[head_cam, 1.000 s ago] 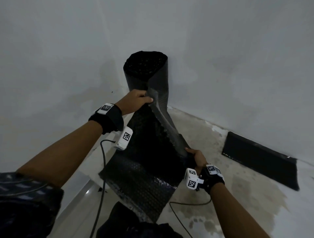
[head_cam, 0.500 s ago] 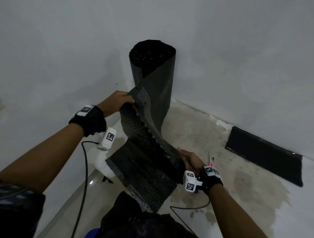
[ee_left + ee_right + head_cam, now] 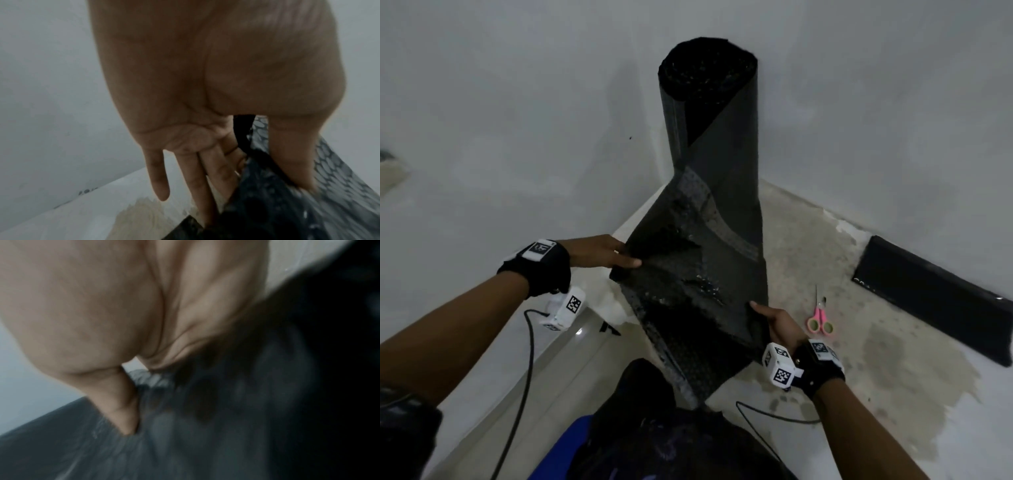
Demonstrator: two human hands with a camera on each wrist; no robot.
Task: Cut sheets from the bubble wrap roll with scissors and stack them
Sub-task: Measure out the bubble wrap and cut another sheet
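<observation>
At sheet edges: left hand (image 3: 602, 251) pinches left edge of unrolled bubble wrap (image 3: 688, 291), right hand (image 3: 777, 322) grasps right edge. Sheet now pulled lower, flatter vs 1 s ago. Roll (image 3: 709, 113) upright in corner. Scissors (image 3: 819, 317) on floor nr right hand; cut likely next.

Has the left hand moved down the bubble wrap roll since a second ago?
Yes. The left hand has dropped from the upper part of the standing bubble wrap roll to below its midpoint, gripping the loose sheet's edge.

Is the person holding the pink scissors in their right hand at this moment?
No, the pink scissors lie on the floor beside the right hand, which holds the bubble wrap.
</observation>
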